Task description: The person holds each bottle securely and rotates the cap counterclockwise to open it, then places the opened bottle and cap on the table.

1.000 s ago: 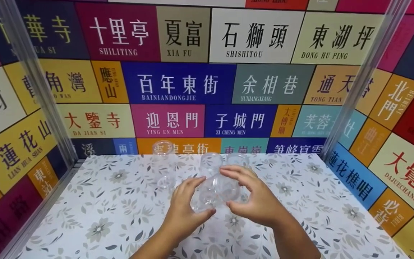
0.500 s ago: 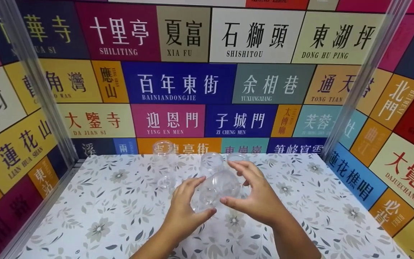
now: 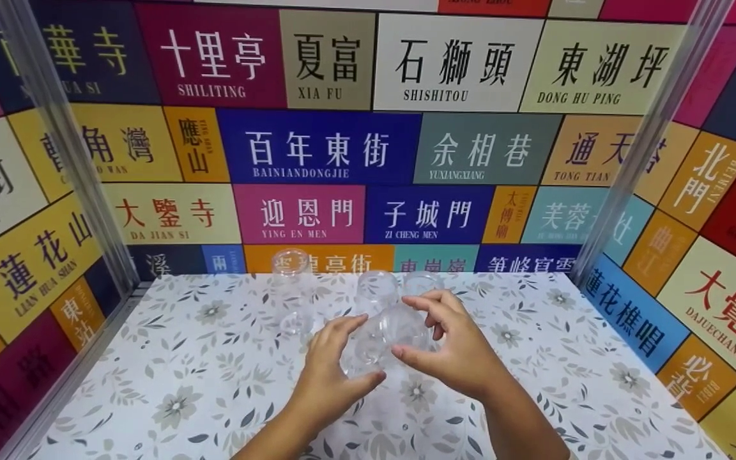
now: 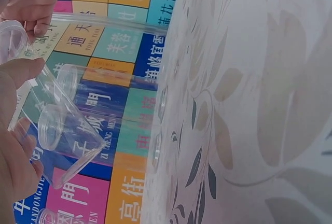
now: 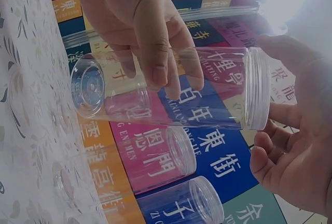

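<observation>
Tilted above the table is a clear plastic jar (image 3: 368, 350), its round clear lid (image 3: 405, 324) turned toward my right hand. My left hand (image 3: 328, 370) grips the jar's body, with thumb and fingers on opposite sides. My right hand (image 3: 460, 348) holds the lid's rim between thumb and curled fingers. In the right wrist view the jar body (image 5: 212, 99) lies sideways across the picture, and nothing shows inside it. The ridged lid (image 5: 258, 89) sits on the jar's mouth there; whether it is fully tight I cannot tell.
Behind the hands stand two similar clear jars, one left (image 3: 376, 286) and one right (image 3: 423, 281). Another clear jar (image 3: 290, 294) stands farther left. A floral cloth (image 3: 176, 402) covers the table. Sign-printed walls (image 3: 317, 147) with clear corner strips enclose it.
My right hand's fingers loosened and shifted up around the lid, then closed in on it again. The jar tilted slightly. My left hand kept its hold in nearly the same place.
</observation>
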